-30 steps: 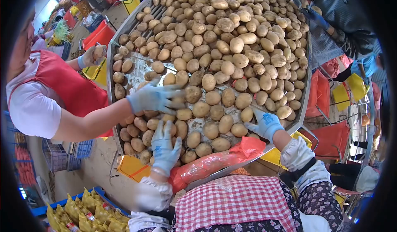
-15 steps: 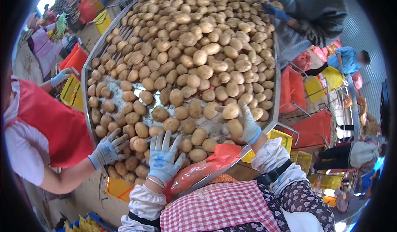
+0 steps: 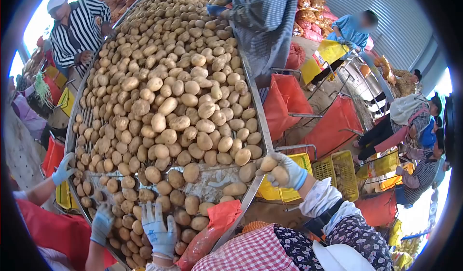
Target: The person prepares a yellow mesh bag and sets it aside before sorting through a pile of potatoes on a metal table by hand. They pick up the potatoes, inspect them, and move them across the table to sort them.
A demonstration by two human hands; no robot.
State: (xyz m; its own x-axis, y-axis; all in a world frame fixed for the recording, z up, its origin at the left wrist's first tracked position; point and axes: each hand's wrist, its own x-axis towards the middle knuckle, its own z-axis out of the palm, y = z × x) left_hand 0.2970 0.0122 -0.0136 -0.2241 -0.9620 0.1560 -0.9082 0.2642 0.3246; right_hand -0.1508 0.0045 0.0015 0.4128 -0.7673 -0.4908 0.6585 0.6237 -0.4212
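My right hand (image 3: 292,170), in a white and blue glove, is closed around two potatoes (image 3: 279,175) just past the right rim of the metal sorting table (image 3: 261,126). My left hand (image 3: 158,228), gloved alike, rests with fingers spread over potatoes near the table's front end. Around it lie several loose potatoes (image 3: 191,204), and a red plastic bag (image 3: 210,232) is just to its right. A large heap of potatoes (image 3: 169,106) fills the middle and far end.
A yellow container (image 3: 289,177) stands below my right hand, with red containers (image 3: 333,121) farther along. On the left, a co-worker's gloved hands (image 3: 102,224) are at the table. Another person's blue-gloved hand (image 3: 216,10) reaches in at the far right.
My right hand has moved right, from over the table to beyond its rim, and now holds two potatoes. My left hand stays over the potatoes. The view has turned to the right.
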